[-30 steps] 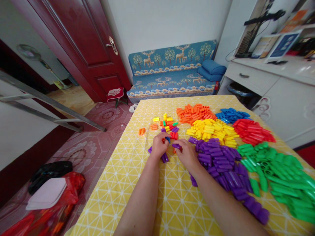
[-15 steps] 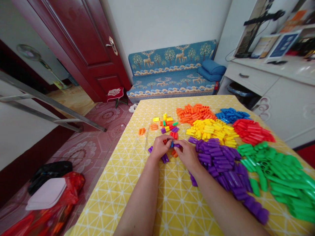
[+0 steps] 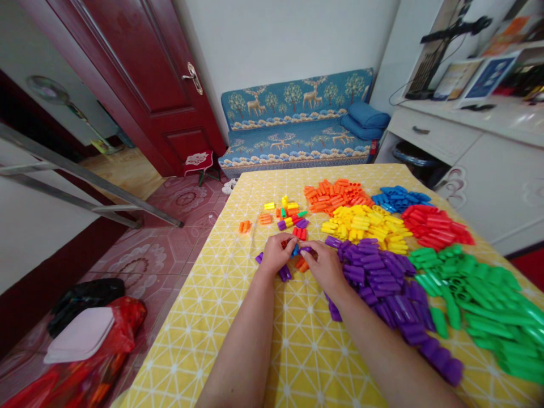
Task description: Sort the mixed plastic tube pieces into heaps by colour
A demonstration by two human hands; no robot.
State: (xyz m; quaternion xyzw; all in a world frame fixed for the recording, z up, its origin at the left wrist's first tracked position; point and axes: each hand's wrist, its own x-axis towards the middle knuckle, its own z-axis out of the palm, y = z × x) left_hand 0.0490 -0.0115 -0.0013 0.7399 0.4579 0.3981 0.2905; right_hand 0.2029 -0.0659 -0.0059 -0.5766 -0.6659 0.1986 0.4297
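Observation:
Over the yellow patterned tablecloth [image 3: 238, 317] my two hands meet. My left hand [image 3: 276, 253] is closed on a small blue plastic tube piece [image 3: 294, 250], partly hidden by the fingers. Between the thumb and fingers of my right hand [image 3: 325, 265] is a purple tube piece [image 3: 305, 249], its end against or very near the blue one; I cannot tell whether they are joined. Orange pieces [image 3: 302, 264] lie just under my hands, and purple pieces [image 3: 284, 273] lie by my left wrist. Beyond my fingers are red pieces [image 3: 300, 233].
Sorted piles stand to the right: purple [image 3: 374, 272], green [image 3: 488, 300], yellow [image 3: 365, 226], orange [image 3: 338, 195], blue [image 3: 399, 199] and red [image 3: 437, 226]. Joined multicoloured pieces [image 3: 291, 220] lie ahead. A patterned sofa [image 3: 297, 127] stands behind the table.
The purple piece and the blue piece have shifted slightly between my fingers, and more of the blue one shows. Both hands stay in nearly the same place.

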